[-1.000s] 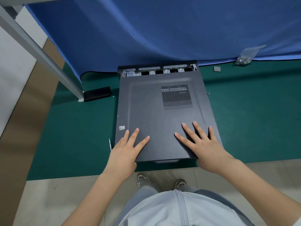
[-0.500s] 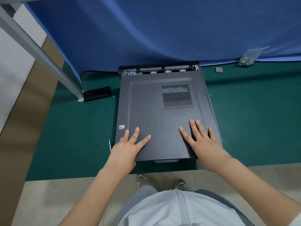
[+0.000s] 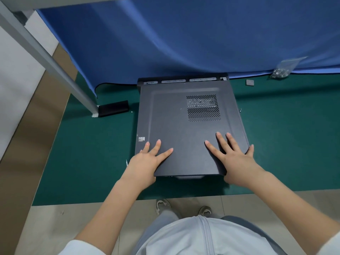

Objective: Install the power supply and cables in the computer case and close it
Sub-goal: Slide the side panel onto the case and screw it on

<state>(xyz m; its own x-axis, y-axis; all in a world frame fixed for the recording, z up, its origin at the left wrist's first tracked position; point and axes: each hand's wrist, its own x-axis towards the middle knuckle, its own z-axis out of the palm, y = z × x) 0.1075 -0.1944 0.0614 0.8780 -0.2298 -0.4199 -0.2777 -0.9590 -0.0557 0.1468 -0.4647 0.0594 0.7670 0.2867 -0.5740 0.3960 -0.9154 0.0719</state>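
Observation:
A dark grey computer case (image 3: 176, 80) lies flat on the green mat, with its side panel (image 3: 176, 129) on top; the panel has a perforated vent near its far right. A narrow strip of the case's far end shows beyond the panel's far edge. My left hand (image 3: 147, 162) lies flat on the panel's near left corner, fingers spread and straight. On the near right corner my right hand (image 3: 233, 159) presses flat, its little finger reaching over the right edge. The case's inside, the power supply and the cables are hidden.
A green mat (image 3: 285, 144) covers the table, with blue cloth (image 3: 184, 43) hanging behind the case. A black block (image 3: 113, 108) lies left of the case by a grey metal post (image 3: 46, 57). A bag of screws (image 3: 281, 70) and a small grey square (image 3: 249, 83) lie far right.
Both flat hands have pushed the side panel away from me, so the open strip at the case's far end has narrowed. My right hand has shifted toward the right edge.

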